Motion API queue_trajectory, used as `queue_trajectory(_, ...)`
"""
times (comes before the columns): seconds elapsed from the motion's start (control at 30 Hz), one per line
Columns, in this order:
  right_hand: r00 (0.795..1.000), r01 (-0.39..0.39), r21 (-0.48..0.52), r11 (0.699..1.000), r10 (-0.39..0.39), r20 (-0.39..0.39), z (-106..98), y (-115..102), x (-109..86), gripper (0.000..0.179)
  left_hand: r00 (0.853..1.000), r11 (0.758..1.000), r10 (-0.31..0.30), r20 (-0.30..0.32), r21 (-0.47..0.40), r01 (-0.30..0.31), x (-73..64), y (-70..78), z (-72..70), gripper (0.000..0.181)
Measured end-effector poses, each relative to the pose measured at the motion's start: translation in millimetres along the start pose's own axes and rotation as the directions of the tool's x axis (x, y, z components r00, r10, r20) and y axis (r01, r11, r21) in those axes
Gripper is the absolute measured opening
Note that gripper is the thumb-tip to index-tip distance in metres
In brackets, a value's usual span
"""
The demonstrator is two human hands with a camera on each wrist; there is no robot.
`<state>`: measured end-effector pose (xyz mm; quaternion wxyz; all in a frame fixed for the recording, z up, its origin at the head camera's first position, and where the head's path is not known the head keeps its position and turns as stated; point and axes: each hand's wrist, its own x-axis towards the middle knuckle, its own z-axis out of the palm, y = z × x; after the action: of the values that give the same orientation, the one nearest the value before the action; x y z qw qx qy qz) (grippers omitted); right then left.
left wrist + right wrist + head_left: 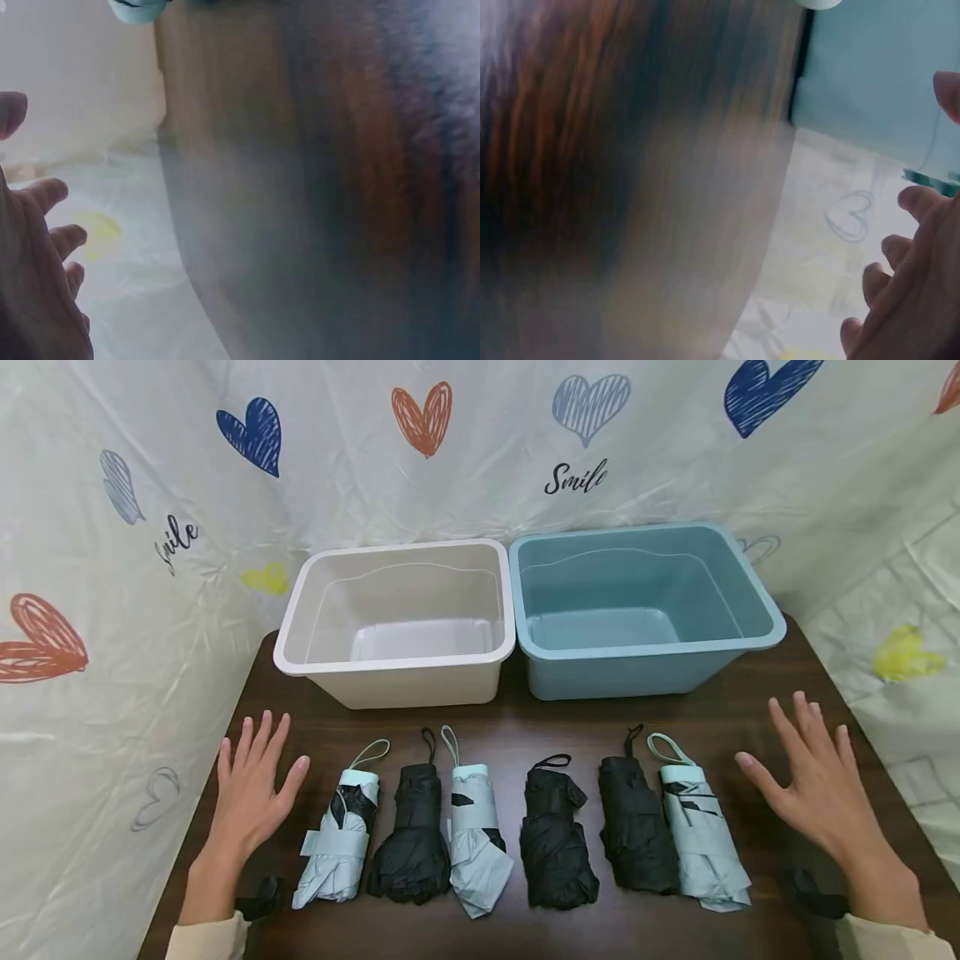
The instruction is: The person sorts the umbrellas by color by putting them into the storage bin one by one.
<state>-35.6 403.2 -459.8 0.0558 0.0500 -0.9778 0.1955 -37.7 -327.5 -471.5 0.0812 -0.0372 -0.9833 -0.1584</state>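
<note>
My left hand [255, 789] is spread flat over the left side of the dark table, holding nothing. Nearest to it lies a folded light-blue umbrella [341, 843]. To the right of that come a black umbrella [416, 843], a second light-blue umbrella [476, 835] and another black umbrella [557, 843]. Farther right, a black umbrella [637, 827] leans close against a light-blue umbrella [703, 835]. My right hand [817, 781], fingers spread and holding nothing, is to the right of this last one. Both wrist views show fingers extended, with no umbrella between them.
Behind the umbrellas stand a cream bin [405, 685] and a blue bin [615, 677], side by side with rims nearly touching. No contents show inside either. A white sheet [337, 468] with printed hearts hangs behind and around the dark wooden table [510, 727].
</note>
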Motion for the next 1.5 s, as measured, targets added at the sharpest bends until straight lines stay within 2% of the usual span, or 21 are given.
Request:
queue_trajectory(0.27,0.999,0.004,0.058,0.998,-0.006,0.041,5.5,-9.3,-5.6,0.087,0.999,0.999,0.006,-0.034,-0.051,-0.007,5.7,4.5,-6.5,0.080)
queue_trajectory(0.5,0.996,-0.004,0.089,0.996,-0.004,0.091,8.0,-27.3,-10.1,0.087,0.997,0.990,0.039,-0.072,-0.133,-0.048,17.9,10.8,-19.8,0.083)
queue_trajectory(0.63,0.989,-0.046,0.058,0.997,0.037,0.145,10.4,-41.9,-10.4,0.089,0.993,0.976,0.047,-0.107,-0.205,-0.068,27.0,12.5,-29.2,0.085)
queue_trajectory(0.8,0.979,-0.084,-0.003,0.996,0.083,0.187,15.1,-56.4,-19.5,0.088,0.993,0.952,0.045,-0.114,-0.295,-0.077,43.0,18.2,-39.6,0.086)
queue_trajectory(1.0,0.963,-0.121,-0.027,0.992,0.124,0.241,18.7,-68.7,-26.6,0.083,0.989,0.927,0.052,-0.136,-0.363,-0.098,60.9,28.5,-51.2,0.083)
queue_trajectory(1.23,0.938,-0.170,-0.031,0.985,0.171,0.301,23.7,-81.7,-34.3,0.087,0.988,0.927,0.075,-0.137,-0.356,-0.120,80.8,33.8,-66.3,0.080)
queue_trajectory(1.37,0.930,-0.189,-0.038,0.981,0.191,0.315,23.6,-84.6,-38.2,0.090,0.986,0.939,0.106,-0.129,-0.314,-0.142,99.4,38.9,-70.8,0.077)
queue_trajectory(1.5,0.922,-0.201,-0.044,0.979,0.204,0.330,26.1,-87.1,-40.4,0.092,0.986,0.939,0.119,-0.113,-0.309,-0.149,116.2,41.2,-73.5,0.075)
